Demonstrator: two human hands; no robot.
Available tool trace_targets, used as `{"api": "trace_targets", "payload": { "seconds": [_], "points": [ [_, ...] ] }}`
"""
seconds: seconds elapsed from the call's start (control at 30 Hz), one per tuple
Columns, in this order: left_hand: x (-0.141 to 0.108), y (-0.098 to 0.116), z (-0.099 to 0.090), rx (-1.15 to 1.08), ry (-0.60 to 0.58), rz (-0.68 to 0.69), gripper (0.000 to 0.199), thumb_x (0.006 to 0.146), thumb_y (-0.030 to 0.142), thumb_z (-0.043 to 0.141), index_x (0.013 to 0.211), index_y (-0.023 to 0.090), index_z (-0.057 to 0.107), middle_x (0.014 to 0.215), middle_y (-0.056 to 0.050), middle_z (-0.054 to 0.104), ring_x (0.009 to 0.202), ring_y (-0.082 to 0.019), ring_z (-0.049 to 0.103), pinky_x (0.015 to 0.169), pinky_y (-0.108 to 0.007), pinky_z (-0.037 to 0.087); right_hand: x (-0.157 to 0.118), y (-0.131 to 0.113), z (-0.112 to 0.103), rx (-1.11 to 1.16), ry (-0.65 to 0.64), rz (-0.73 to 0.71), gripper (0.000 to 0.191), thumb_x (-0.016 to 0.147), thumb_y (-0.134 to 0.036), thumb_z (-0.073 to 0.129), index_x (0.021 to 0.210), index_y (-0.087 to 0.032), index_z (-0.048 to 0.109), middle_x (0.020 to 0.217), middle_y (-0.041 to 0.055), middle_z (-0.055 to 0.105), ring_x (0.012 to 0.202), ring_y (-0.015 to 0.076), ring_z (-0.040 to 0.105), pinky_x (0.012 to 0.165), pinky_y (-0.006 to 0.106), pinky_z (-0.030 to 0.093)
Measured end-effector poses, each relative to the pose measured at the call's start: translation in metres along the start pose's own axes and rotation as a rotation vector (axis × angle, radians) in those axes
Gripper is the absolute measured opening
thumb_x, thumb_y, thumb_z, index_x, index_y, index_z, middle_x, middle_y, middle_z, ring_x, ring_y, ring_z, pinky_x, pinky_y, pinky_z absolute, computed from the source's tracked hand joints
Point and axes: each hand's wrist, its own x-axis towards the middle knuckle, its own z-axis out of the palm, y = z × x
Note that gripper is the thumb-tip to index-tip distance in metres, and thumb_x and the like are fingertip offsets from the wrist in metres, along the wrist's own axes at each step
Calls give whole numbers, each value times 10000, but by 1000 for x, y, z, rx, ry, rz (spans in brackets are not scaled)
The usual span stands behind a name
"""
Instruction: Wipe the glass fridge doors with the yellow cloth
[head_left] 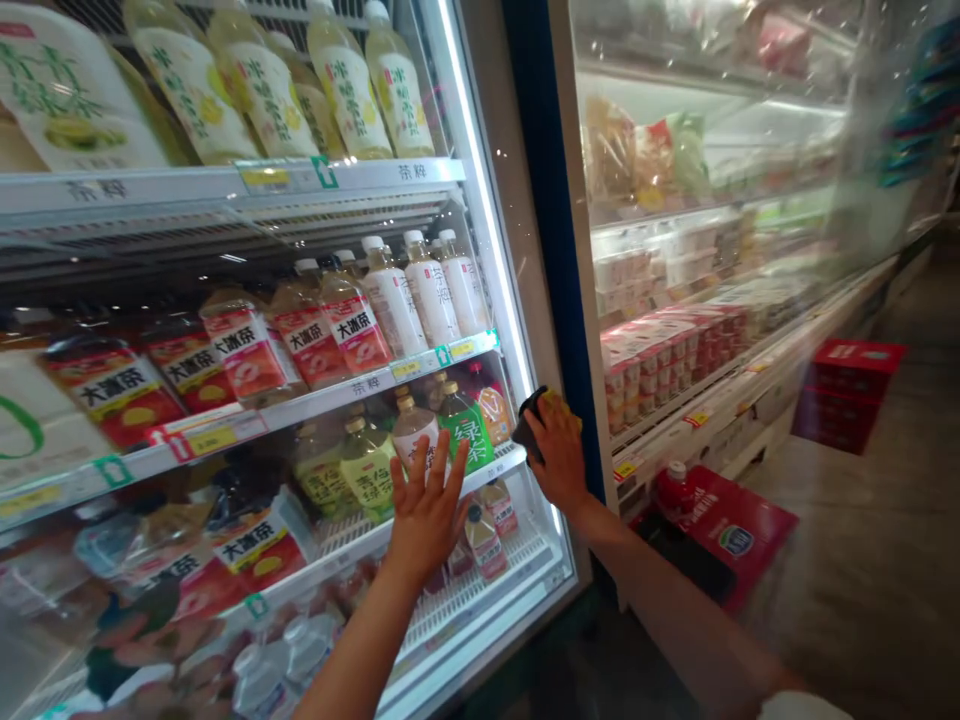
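My left hand [429, 510] is raised with its fingers spread in front of the lower shelves of a lit drinks fridge [525, 500]. It looks laid flat on the fridge's glass, with nothing in it. Just behind the fingertips stand a green tea bottle [466, 430] and a pale green bottle [367, 468]. My right hand [559, 455] is at the fridge's right-hand frame, its fingers wrapped round a black-and-yellow cloth [531, 412]. Folds and the hand itself hide part of the cloth, and it presses against the frame.
Several tea bottles [244, 345] fill the shelves [360, 385] on the left. To the right runs an open chiller with packs of small cups [675, 350]. On the floor are a red box [750, 525] with a bottle [675, 488] on it and stacked red boxes [844, 395].
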Motion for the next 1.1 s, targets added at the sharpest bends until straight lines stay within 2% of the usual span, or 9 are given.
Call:
{"api": "trace_targets", "payload": {
  "seconds": [0.1,0.2,0.47,0.6,0.67,0.77,0.9,1.0,1.1],
  "points": [
    [-1,0,1,-9,-5,-3,928,902,382,671,1641,248,126,1702,-88,122,1590,-302,7,1281,-569,-63,43,-4,-8,-16,123,170,651,1004,-247,439,1622,-246,234,1688,129,260,1575,313,182,1197,593,289],
    [-2,0,3,-21,-21,-3,947,896,380,678,1643,243,113,1699,-98,139,1588,-305,-9,1277,-576,-74,69,-23,-7,-40,130,170,644,1019,-338,435,1623,-253,230,1705,106,215,1587,312,124,1214,591,262],
    [-6,-10,-7,-95,-123,54,944,890,299,662,1644,204,101,1701,-112,159,1585,-308,-10,1286,-569,-25,-71,-5,11,-49,-222,-116,697,904,-155,569,1565,-283,389,1613,104,427,1556,321,245,1222,609,253],
    [-18,-21,-21,-98,-136,64,917,900,252,624,1644,201,90,1701,-110,176,1586,-294,6,1294,-554,18,-27,-17,6,-56,-36,211,649,1005,-283,459,1615,-185,262,1692,175,225,1584,342,126,1205,618,281],
    [-27,-27,-26,-78,-127,44,920,899,258,634,1643,209,96,1695,-116,197,1586,-290,1,1287,-566,-25,2,-41,9,-64,16,245,674,1017,-384,455,1624,-194,232,1707,166,174,1586,357,91,1206,644,252],
    [-42,-34,-32,-56,-143,21,932,886,290,666,1641,222,125,1690,-116,213,1584,-284,-3,1282,-560,-62,1,-70,15,-73,-49,77,668,994,-417,507,1606,-251,296,1700,124,228,1588,362,67,1218,670,186],
    [-57,-47,-42,-40,-166,2,938,878,293,677,1640,231,133,1691,-114,209,1582,-293,-1,1278,-565,-70,-33,-55,13,-38,-176,-141,599,957,-235,533,1544,-284,423,1640,90,383,1580,314,159,1249,630,153],
    [-61,-58,-49,-49,-161,-13,963,872,300,690,1642,221,116,1694,-121,197,1583,-294,-15,1281,-562,-53,-11,-37,4,-22,-78,63,606,972,-228,479,1568,-222,375,1669,126,309,1585,314,131,1242,612,195],
    [-61,-64,-53,-60,-150,-35,996,858,303,713,1642,213,105,1696,-130,188,1585,-294,-25,1286,-554,-30,38,-54,1,-13,70,238,637,1015,-380,426,1612,-223,269,1705,132,203,1591,329,64,1224,641,196]
  ]
}}
